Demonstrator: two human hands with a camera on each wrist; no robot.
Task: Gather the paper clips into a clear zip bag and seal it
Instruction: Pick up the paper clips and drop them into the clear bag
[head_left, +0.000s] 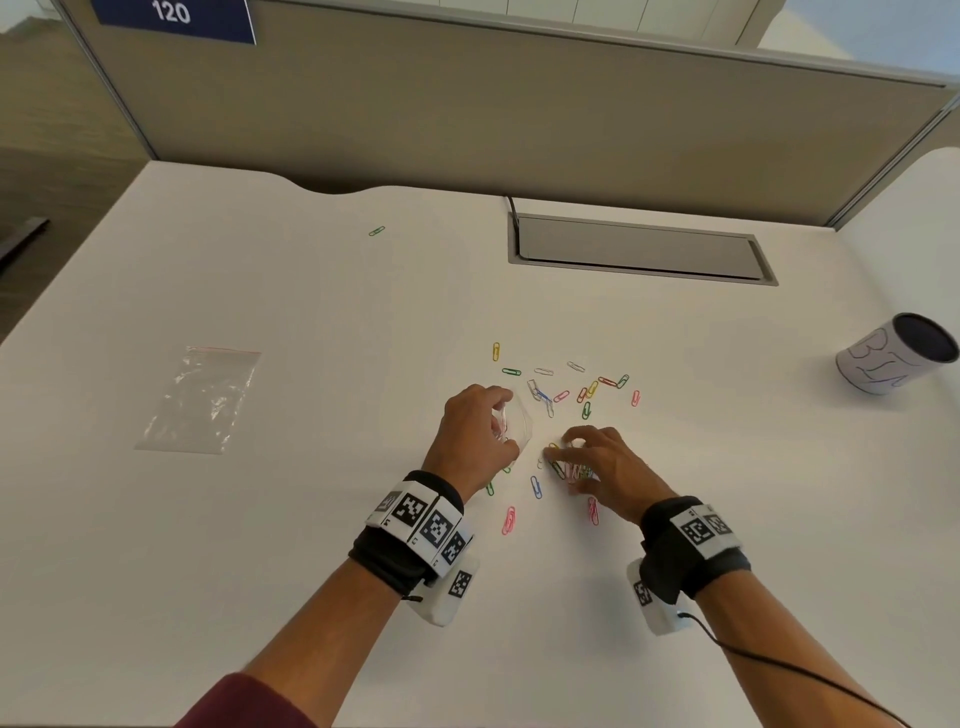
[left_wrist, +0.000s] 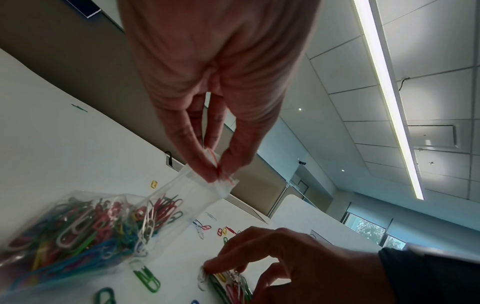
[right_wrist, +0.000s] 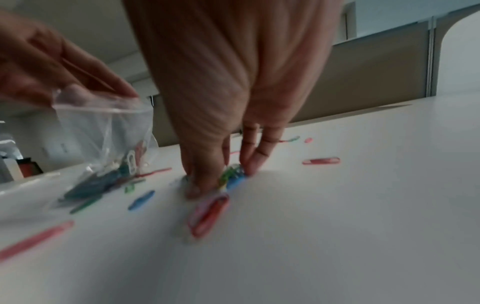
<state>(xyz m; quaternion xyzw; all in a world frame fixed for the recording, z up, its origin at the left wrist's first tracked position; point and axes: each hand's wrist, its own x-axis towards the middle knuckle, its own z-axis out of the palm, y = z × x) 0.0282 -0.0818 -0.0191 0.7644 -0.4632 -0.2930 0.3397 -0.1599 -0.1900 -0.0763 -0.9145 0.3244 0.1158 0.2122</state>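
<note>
My left hand (head_left: 475, 431) pinches the red-striped top edge of a clear zip bag (left_wrist: 192, 191) between thumb and fingers; the bag's lower part (left_wrist: 72, 232) lies on the white desk, stuffed with coloured paper clips. Its open mouth (right_wrist: 103, 107) faces my right hand. My right hand (head_left: 597, 457) is down on the desk just right of the bag, its thumb and fingers closed round a small bunch of clips (right_wrist: 232, 176). Several loose clips (head_left: 571, 389) lie scattered beyond both hands, and a few lie nearer me (head_left: 509, 519).
A second, empty zip bag (head_left: 202, 400) lies flat at the left. A lone green clip (head_left: 376, 231) sits far back. A paper-wrapped cup (head_left: 896, 353) lies on its side at the right. A grey cable hatch (head_left: 639, 249) is set into the desk behind the clips.
</note>
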